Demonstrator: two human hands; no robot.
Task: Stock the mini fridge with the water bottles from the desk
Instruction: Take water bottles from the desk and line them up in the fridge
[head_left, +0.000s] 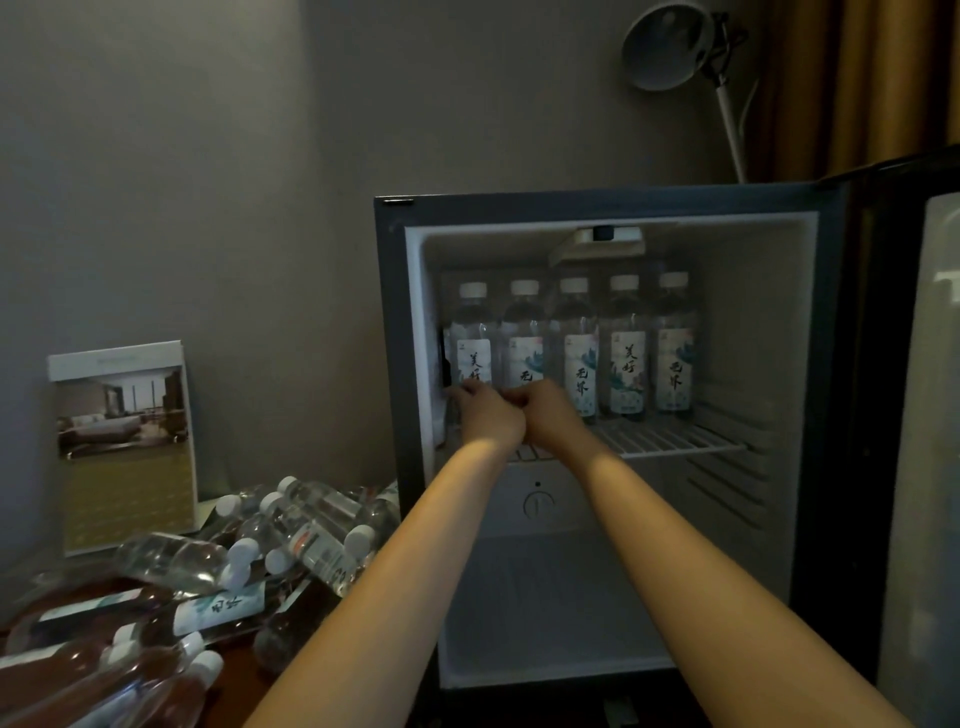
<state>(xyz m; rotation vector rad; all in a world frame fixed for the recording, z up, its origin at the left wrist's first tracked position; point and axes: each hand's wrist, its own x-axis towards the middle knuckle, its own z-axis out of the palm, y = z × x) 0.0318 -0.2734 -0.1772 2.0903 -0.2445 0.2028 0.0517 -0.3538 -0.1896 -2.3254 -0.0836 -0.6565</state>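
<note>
You have five water bottles (626, 345) upright in a row on the mini fridge (613, 208) wire shelf (675, 439); a heap of bottles (311, 525) on the counter (244, 680) is left. Your left hand (485, 410) fingers (460, 389) curl at the base of the leftmost bottle, your right hand (545, 410) beside it at the next; whether either truly grips, I cannot tell.

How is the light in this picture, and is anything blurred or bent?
Head view: dim room; light falls on both forearms; the fridge interior is pale and soft; bottles on the desk are dark and slightly blurred; the fridge's edges bow from the wide lens.
</note>
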